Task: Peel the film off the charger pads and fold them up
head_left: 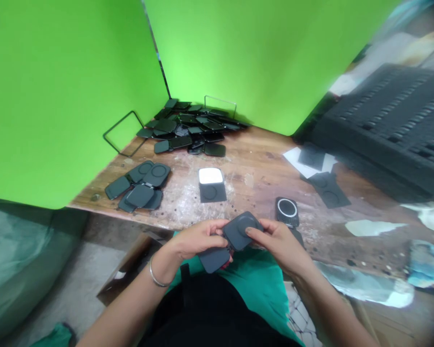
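- The dark two-panel device (240,226) was in the lower middle of the frame, opened out at its joint and held above the green cloth (267,282) at the table's near edge.
- Handling it well seemed to call for steadying the nearer panel while the thumb worked the farther one, so that no twist went into the joint.
- Light, even thumb pressure, kept flat on the surface, looked safer than pushing at a corner, where the panel could have tipped or slipped.
- The left hand (198,237) pinched the device near its joint, thumb lying across the top and fingers partly hidden underneath; the wrist came in from the lower left.
- The right hand (275,235) pinched the farther panel by its right side, thumb on the face and fingers tucked behind, the forearm rising from the lower right.
- How hard either hand pressed, I could not tell.
- The ringed device (287,210) lay just beyond the right hand, apart from it.
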Motion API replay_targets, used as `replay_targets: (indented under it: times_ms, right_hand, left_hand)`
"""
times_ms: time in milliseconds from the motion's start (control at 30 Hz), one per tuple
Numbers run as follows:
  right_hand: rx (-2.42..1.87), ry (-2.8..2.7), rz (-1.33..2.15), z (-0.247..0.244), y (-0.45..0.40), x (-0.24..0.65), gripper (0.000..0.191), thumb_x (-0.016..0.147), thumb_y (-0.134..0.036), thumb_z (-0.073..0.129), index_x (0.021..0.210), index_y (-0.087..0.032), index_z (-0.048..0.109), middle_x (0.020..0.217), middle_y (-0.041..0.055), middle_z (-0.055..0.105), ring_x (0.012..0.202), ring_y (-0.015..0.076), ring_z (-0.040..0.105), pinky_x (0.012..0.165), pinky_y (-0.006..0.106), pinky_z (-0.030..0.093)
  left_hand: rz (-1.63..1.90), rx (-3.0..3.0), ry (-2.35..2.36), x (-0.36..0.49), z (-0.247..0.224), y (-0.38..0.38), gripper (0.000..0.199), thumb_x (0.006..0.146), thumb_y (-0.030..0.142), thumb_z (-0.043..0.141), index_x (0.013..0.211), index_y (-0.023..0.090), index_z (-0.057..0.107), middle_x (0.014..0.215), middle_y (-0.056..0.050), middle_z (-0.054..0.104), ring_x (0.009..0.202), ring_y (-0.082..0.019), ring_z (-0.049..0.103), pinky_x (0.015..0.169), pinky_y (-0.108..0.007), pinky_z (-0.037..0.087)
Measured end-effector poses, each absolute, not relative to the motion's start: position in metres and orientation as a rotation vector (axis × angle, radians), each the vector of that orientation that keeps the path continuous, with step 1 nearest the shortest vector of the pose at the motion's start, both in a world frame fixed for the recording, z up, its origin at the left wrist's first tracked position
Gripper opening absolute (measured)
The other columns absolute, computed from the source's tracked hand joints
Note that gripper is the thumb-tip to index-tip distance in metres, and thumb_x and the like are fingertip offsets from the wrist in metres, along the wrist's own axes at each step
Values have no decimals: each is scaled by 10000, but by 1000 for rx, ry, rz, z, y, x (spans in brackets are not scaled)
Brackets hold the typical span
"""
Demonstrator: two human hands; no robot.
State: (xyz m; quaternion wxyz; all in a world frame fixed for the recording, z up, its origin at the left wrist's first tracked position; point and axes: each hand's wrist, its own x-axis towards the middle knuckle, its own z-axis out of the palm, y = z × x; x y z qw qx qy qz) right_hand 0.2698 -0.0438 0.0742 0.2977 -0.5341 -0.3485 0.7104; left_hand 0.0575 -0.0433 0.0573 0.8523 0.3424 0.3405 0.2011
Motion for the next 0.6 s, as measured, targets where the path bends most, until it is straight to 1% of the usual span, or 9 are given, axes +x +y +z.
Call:
replay_targets:
  times_ms: [133, 333, 600]
  right_hand:
    - [-1408, -943, 1877, 73, -44, 270, 412, 573, -498, 874, 779, -165, 746, 760, 23, 727, 722, 196, 667, 744, 319, 557]
    - [-1386, -975, 1879, 73, -46, 271, 415, 591, -494, 863, 828, -169, 760, 784, 21, 733, 743, 197, 667, 766, 321, 554]
    - [-1442, -1045, 1851, 75, -45, 274, 395, 599, -512, 841, 783, -175, 750, 773, 22, 716, 719, 193, 649, 726, 320, 535]
  left_hand:
    - [417, 712, 726, 58, 60, -44, 550, 760, 179, 697, 1297, 164, 578, 871, -84, 717, 650, -159, 702, 576, -205, 538]
    - [405, 718, 729, 59, 62, -43, 546, 753, 183, 708, 1285, 160, 588, 809, -58, 701, 630, -152, 690, 560, -202, 537]
    - [414, 726, 719, 58, 59, -44, 526, 776, 181, 692, 1291, 179, 588, 837, -64, 705, 650, -154, 701, 573, -202, 542]
